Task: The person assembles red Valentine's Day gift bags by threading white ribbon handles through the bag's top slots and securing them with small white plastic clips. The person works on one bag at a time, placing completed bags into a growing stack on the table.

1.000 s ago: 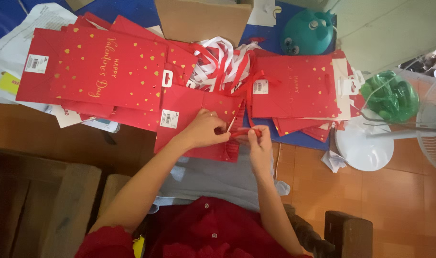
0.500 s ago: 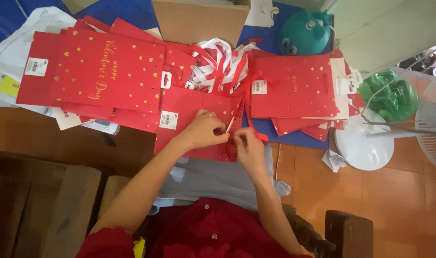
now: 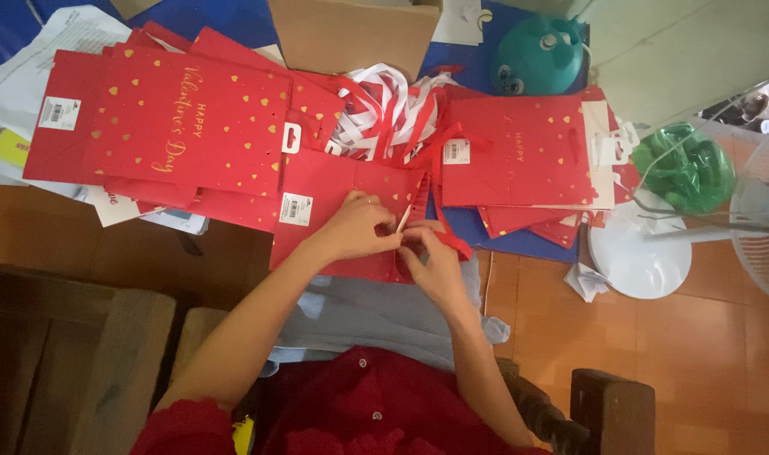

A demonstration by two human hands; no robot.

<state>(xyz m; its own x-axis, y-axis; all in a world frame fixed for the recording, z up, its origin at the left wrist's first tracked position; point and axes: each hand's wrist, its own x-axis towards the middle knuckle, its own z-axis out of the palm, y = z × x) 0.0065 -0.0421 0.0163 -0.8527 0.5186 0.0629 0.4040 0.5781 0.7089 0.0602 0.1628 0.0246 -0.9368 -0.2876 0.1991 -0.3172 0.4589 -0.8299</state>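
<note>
Your left hand (image 3: 357, 226) rests on the flat red gift bag (image 3: 342, 211) lying over your lap, its fingers curled and pinching the red ribbon (image 3: 418, 202) at the bag's near right edge. Your right hand (image 3: 435, 261) meets it there, fingertips closed on the same ribbon, so the two hands touch just above the bag's edge. The ribbon runs up from your fingers toward the heap of red and white ribbons (image 3: 384, 105) between the two bag stacks.

To the left, a fanned pile of red bags with gold hearts (image 3: 174, 135) lies on the surface, overlapping white papers (image 3: 30, 50). To the right sits a second stack of red bags (image 3: 519, 152) on blue cloth. A brown cardboard box (image 3: 351, 34) stands beyond the ribbons, with a teal round toy (image 3: 536, 55) beside it. On the tiled floor at the right stand a white fan base (image 3: 637, 253) and a green bundle (image 3: 683, 168).
</note>
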